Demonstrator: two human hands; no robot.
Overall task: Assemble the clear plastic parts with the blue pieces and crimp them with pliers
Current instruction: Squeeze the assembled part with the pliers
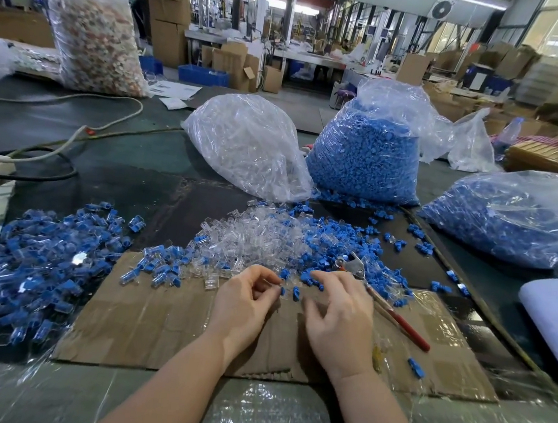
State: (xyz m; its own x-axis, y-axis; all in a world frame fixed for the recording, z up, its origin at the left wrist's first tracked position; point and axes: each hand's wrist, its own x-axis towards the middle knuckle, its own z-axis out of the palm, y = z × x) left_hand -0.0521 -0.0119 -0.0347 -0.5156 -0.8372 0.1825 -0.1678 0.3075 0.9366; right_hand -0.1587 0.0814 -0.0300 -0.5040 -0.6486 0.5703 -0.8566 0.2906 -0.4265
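My left hand [248,297] hovers over the cardboard sheet [162,323] with curled fingers pinching a small clear plastic part that has a blue piece [282,291] at its tip. Beside it, my right hand [336,303] reaches with bent fingers onto loose blue pieces [312,278] at the edge of the pile; whether it holds one I cannot tell. A heap of clear plastic parts [254,239] lies just beyond both hands. Red-handled pliers [382,298] lie on the cardboard right of my right hand, untouched. Assembled blue-and-clear pieces [42,255] are piled at the left.
A bag of clear parts [250,143] and two bags of blue pieces [369,155] [511,215] stand behind the heaps. Cables [53,149] cross the dark table at the left. A white foam pad [555,319] lies at the right edge. Bubble wrap covers the near table edge.
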